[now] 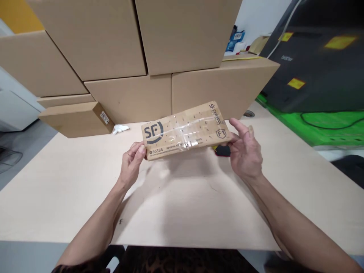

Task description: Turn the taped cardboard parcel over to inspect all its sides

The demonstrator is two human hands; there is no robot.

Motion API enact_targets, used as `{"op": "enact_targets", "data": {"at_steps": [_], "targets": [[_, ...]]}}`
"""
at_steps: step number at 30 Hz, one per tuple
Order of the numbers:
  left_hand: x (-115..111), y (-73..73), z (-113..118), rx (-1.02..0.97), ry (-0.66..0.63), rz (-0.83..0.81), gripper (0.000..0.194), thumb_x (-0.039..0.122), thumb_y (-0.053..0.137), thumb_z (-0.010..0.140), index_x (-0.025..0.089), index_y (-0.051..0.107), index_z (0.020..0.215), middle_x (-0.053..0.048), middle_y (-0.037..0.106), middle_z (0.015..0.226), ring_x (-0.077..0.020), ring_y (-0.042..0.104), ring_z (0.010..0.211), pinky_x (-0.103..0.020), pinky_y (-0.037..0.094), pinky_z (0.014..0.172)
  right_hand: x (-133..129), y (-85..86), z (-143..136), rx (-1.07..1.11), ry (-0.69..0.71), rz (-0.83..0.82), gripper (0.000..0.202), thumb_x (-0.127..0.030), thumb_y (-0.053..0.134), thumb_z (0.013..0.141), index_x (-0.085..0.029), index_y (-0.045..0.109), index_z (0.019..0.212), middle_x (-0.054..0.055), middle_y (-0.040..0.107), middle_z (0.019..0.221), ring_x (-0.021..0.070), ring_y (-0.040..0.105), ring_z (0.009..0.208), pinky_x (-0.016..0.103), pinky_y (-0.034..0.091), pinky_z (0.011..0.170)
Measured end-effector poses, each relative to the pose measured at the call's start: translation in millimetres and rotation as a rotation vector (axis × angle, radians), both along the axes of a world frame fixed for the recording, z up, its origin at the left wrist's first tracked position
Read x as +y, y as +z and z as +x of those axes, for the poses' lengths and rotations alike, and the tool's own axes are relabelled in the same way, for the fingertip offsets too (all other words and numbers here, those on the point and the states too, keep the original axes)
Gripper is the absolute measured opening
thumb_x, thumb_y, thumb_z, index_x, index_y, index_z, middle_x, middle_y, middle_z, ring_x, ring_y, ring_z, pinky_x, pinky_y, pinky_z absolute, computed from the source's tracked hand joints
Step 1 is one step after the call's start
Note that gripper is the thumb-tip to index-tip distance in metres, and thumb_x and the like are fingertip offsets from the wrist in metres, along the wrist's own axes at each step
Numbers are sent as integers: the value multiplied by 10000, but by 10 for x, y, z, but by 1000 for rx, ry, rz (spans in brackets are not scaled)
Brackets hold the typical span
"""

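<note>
A flat cardboard box (pixel 170 138) with SF Express print and clear tape across its top is held tilted above the table. My left hand (pixel 132 161) grips its left end, thumb on the top face and fingers at the side. At the right end, my right hand (pixel 247 151) supports the lower corner with its lower fingers, while the thumb and another finger stand away from the cardboard. A black thing with yellow and red edges (pixel 223 151) lies behind the box, mostly hidden.
Large cardboard cartons (pixel 127 98) are stacked along the back of the pale table (pixel 193 212). A smaller brown box (pixel 74 119) and crumpled white plastic (pixel 121 129) lie at the back left. A roll of tape (pixel 249 113) sits back right, near a dark Brother-marked machine (pixel 309 60).
</note>
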State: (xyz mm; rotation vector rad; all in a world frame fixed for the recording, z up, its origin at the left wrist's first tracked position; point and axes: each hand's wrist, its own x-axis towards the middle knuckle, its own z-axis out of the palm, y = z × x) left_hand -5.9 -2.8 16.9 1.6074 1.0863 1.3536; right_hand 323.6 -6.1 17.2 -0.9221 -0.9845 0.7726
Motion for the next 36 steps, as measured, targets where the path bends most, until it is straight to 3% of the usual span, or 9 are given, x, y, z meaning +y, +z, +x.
{"op": "enact_targets", "data": {"at_steps": [5,10,14,19,23,26,29,32,36], "targets": [[-35,8,-37,226,-36,216,614,666,610,995,363,635,1528,-105,598,1328,-304,527,1267,-535,458,1165,46,-41,-69,32,118,-203,558,-755,546,950,-320,722,1252,58,784,1286,226,735,966,336,546,618],[-40,-43,5,327,-151,218,785,650,648,977,479,345,1681,-39,205,1780,-405,111,1670,-684,134,1353,80,-166,-153,127,199,-375,623,-814,669,820,-341,710,1225,52,785,1260,255,725,1020,353,591,677],[-70,-45,39,211,-250,178,811,617,680,970,511,310,1685,6,125,1836,-404,21,1709,-669,177,1356,120,-188,-133,212,232,-424,601,-811,681,810,-326,714,1164,67,802,1150,268,742,958,397,626,706],[-114,11,66,33,-204,251,818,575,706,970,521,303,1680,37,100,1851,-371,63,1721,-595,277,1354,114,-135,-173,327,367,-626,538,-756,476,968,-276,711,1025,89,810,828,293,766,727,461,635,654],[-88,19,45,155,-173,254,736,524,710,987,507,391,1651,16,151,1838,-382,115,1711,-619,255,1356,35,-171,-289,281,557,-796,601,-703,371,1047,-219,717,968,109,807,737,230,730,549,357,586,535],[-38,-29,32,265,-211,137,730,511,728,978,474,426,1642,-39,189,1825,-389,184,1691,-626,320,1324,-25,-209,-334,205,627,-835,571,-725,525,994,-193,730,1014,134,834,786,230,759,562,315,567,492],[14,-121,49,272,-200,13,763,547,725,971,409,420,1656,-101,220,1806,-392,211,1680,-622,345,1308,-42,-214,-301,19,593,-811,541,-705,778,837,-179,772,963,132,833,784,223,744,537,280,501,424],[65,-222,68,187,-133,-95,869,612,710,962,345,331,1698,-158,242,1789,-398,324,1633,-623,369,1292,-10,-233,-234,-156,420,-640,543,-708,854,739,-174,772,797,93,794,726,158,664,482,248,427,410],[156,-322,61,53,-41,-250,1100,695,710,926,321,85,1750,-205,153,1825,-406,345,1636,-603,384,1290,71,-358,-195,-197,243,-432,555,-717,781,797,-201,783,1002,102,826,963,208,746,743,330,585,632]]}}
